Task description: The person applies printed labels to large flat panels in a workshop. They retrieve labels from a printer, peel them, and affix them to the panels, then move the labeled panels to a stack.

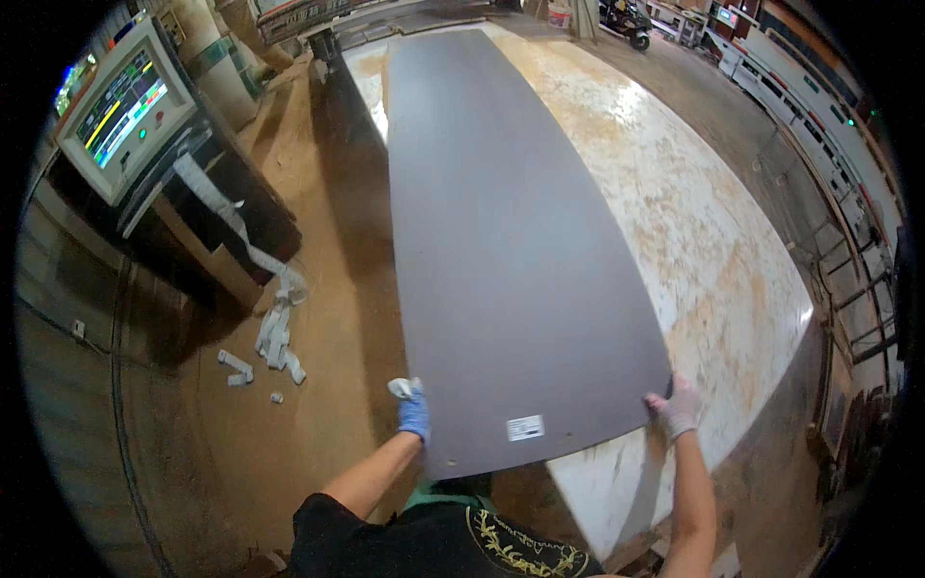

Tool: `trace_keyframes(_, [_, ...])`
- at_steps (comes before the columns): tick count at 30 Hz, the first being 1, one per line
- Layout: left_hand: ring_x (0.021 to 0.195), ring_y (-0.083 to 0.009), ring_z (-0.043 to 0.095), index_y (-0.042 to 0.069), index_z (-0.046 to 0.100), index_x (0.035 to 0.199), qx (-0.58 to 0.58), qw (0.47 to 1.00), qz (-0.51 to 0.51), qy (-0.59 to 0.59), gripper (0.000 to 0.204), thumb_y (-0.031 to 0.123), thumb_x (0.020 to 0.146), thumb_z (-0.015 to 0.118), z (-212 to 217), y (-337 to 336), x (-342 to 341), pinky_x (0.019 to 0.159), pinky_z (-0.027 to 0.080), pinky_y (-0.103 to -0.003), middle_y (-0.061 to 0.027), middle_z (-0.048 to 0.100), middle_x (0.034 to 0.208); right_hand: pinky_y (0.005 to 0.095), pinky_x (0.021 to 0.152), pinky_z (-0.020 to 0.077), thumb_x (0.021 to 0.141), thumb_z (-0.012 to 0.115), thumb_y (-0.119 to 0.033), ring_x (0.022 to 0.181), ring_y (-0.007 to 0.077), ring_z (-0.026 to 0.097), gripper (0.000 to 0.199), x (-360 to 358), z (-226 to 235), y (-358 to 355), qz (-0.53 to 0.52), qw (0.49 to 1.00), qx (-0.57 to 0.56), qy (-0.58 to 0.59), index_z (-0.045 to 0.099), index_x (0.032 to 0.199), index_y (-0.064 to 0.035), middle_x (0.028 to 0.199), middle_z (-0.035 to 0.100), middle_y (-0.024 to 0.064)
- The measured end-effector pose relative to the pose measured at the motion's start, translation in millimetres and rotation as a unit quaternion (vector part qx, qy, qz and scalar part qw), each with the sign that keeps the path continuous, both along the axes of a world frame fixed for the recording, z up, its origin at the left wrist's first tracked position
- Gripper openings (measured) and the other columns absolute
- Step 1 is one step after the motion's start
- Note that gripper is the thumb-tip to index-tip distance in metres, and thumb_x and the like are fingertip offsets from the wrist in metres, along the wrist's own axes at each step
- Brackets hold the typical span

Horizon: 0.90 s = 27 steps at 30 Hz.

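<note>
Where the long dark grey panel (501, 241) lies lengthwise on the pale, stained machine bed (703, 250), its near end overhangs the bed's near left corner toward the person. A small white label (525, 428) sits on the panel close to that near edge. The left hand (413, 412), in a blue glove, grips the panel's near left corner, fingers curled over the edge. The right hand (679, 407), in a whitish glove, clasps the near right corner, where the panel meets the bed surface. Both forearms enter from the lower edge of the view, one on each side of the panel's end. The far end of the panel reaches toward the top of the view. To the left, across a sawdust-covered floor (328, 318), a control console with a lit colour screen (120, 108) stands tilted. A strip of white paper labels (275, 318) trails from the console to the floor, just beside scattered loose pieces. Along the right, a metal guard fence (848, 279) borders the bed.
</note>
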<state>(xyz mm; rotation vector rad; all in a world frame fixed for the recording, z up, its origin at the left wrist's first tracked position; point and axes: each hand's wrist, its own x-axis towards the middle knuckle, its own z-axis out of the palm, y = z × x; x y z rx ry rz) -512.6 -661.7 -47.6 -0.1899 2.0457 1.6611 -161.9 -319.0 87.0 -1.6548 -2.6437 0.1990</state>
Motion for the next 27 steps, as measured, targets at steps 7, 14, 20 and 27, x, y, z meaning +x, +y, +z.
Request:
trace_keyframes(7, [0.072,-0.0217,0.052,0.006,0.048,0.1,-0.067,0.916,-0.395,-0.024,0.048,0.051,0.085,0.039,-30,-109,248,0.061,0.045,-0.035,-0.0112,0.052,0.08,0.04,0.091,0.0358,0.074,0.06,-0.036,0.111,0.0313,0.043,0.058,206,-44,-165,-0.178,0.983,0.022,0.037,0.042,0.123,-0.0102,0.124,0.044,0.016])
trace_keyframes(14, [0.066,-0.0143,0.047,0.012,0.046,0.09,0.116,0.883,-0.348,-0.292,0.032,0.044,0.085,0.047,-2,-144,323,0.051,0.046,-0.032,-0.0041,0.047,0.071,0.0373,0.082,0.0405,0.076,0.056,-0.009,0.093,0.0282,0.051,0.026,247,-26,-449,-0.201,0.937,0.06,0.28,0.054,0.101,0.0008,0.1,0.054,0.0163])
trace_keyframes(20, [0.059,-0.0147,0.048,0.018,0.047,0.092,0.184,0.925,-0.066,-0.326,0.021,0.038,0.087,0.047,7,-91,165,0.051,0.043,-0.032,0.0011,0.051,0.072,0.0231,0.062,0.045,0.083,0.058,-0.025,0.083,0.015,0.056,0.05,66,-57,-532,-0.205,0.595,-0.557,0.542,0.039,0.123,-0.0025,0.102,0.057,0.0111])
trace_keyframes(27, [0.103,-0.0288,0.043,0.019,0.038,0.118,0.206,0.949,-0.103,-0.217,0.038,0.036,0.085,0.046,23,-28,-63,0.08,0.039,-0.047,-0.009,0.042,0.119,0.0425,0.102,0.0259,0.067,0.073,-0.035,0.116,0.022,0.037,0.068,-113,-86,-411,-0.439,0.02,-0.356,0.825,0.039,0.122,-0.0151,0.121,0.044,0.0024])
